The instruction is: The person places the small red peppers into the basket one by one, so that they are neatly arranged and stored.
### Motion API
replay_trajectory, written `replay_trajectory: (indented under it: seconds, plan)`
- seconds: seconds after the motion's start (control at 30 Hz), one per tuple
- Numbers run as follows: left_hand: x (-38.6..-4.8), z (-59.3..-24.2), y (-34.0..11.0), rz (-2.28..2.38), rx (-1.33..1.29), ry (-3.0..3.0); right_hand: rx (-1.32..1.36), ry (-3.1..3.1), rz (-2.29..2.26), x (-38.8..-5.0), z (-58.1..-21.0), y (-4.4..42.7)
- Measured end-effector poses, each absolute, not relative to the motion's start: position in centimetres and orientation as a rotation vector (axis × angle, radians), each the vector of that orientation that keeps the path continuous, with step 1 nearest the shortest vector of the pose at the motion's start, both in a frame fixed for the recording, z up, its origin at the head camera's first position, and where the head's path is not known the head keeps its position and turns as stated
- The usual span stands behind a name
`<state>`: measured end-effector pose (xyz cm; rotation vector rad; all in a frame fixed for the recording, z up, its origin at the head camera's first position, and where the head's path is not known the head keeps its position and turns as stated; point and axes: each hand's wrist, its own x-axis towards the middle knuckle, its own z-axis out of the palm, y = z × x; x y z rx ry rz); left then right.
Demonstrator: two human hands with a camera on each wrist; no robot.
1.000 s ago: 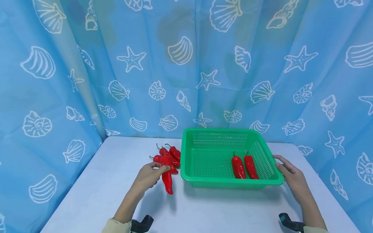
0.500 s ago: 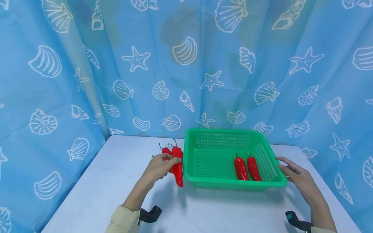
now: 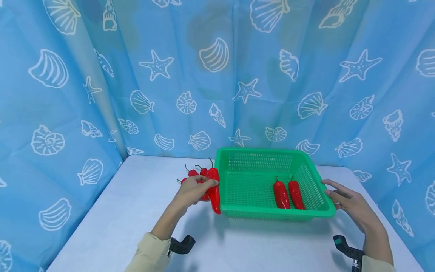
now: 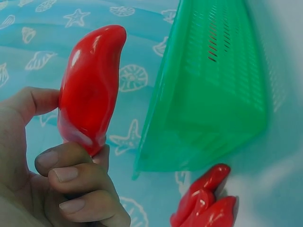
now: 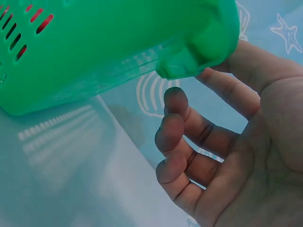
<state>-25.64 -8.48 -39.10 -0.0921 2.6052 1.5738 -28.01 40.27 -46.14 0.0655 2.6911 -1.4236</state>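
Observation:
My left hand [image 3: 192, 190] pinches a red chili pepper [image 3: 214, 196] between thumb and fingers, its stem up and tip down. In the left wrist view this pepper [image 4: 90, 90] is smooth and glossy. It hangs at the left side of a green plastic basket [image 3: 272, 212]; in the head view it overlaps the rim. Two red peppers [image 3: 281, 195] lie inside the basket, at the right. With thumb and index finger, my right hand [image 3: 353, 207] grips the basket's right rim; in the right wrist view the other fingers [image 5: 170, 135] curl loosely below the rim.
Several more red peppers [image 3: 193, 173] lie in a pile left of the basket, partly hidden behind my left hand. The white table [image 3: 136, 211] backs onto a blue curtain [image 3: 163, 105] with shell prints. Black wrist devices [image 3: 182, 244] are strapped on both arms.
My left hand has carried the pepper rightward and away from over the pile to the basket's left edge. The right hand keeps its grip on the rim.

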Motion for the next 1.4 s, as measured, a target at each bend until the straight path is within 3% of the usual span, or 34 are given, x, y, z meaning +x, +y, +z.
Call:
replay_trajectory:
  seconds: [1.4]
  plan:
    - [-29.5,-38.1,-2.5,1.609,0.047,2.406,0.075,2.661,-1.497,-27.6,-45.9,40.1]
